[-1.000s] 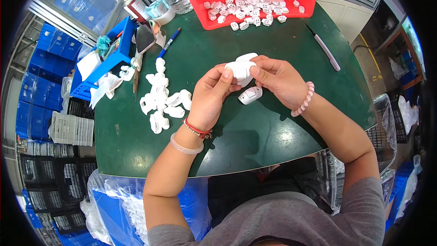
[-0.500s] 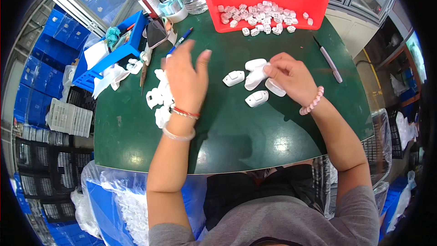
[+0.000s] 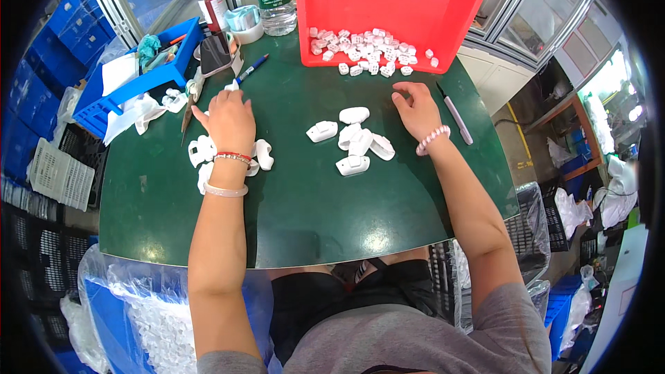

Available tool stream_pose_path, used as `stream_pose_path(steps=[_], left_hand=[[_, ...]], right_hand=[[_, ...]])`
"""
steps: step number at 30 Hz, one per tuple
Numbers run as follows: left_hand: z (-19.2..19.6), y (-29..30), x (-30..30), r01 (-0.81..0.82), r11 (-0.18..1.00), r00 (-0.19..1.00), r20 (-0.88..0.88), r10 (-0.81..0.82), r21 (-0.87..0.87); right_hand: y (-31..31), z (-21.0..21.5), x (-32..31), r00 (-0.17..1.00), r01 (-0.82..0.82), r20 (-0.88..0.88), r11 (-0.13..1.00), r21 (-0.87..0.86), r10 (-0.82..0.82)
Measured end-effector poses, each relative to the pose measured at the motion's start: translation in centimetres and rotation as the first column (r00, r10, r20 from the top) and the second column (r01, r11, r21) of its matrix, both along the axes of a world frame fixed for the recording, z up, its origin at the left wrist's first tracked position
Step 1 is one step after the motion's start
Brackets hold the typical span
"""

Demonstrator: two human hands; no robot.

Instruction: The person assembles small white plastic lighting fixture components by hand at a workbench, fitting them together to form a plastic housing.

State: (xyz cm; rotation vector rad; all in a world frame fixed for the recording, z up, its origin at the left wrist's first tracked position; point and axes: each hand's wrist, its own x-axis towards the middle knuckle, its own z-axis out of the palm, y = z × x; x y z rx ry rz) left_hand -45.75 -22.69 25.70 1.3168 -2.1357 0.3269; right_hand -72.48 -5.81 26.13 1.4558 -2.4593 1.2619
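Observation:
My left hand [image 3: 230, 123] reaches palm down over a loose group of white plastic shells [image 3: 264, 155], its thumb spread out to the left. It hides part of that group, and nothing shows in its fingers. In the middle of the green table [image 3: 298, 201] lies a cluster of white rounded plastic housings [image 3: 359, 143], some leaning on one another. To the right of this cluster my right hand [image 3: 418, 112] is loosely curled, apart from the pieces. A gap shows between its thumb and forefinger, with nothing visible there.
A red bin [image 3: 388, 0] tilts at the back, with many small white cube-like parts [image 3: 370, 48] spilling from it. A purple-handled pointed tool [image 3: 457, 120] lies at right. Scissors [image 3: 187, 116], a blue pen [image 3: 252, 69], a water bottle [image 3: 275, 0] and a blue tray [image 3: 131, 100] stand or lie left.
My right hand has let go of the white housing and drawn off to its right; the housing now rests in the cluster. My left hand has come down over the shells. The view has shifted.

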Motion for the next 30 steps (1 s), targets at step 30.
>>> stream_pose_path(steps=[30], left_hand=[[1.3,6.9,-3.3,0.953,0.085,0.296,-0.954,-0.053,0.291]], right_hand=[[-4.6,-0.3,-1.8,0.859,-0.185,0.471,0.979,-0.08,0.201]])
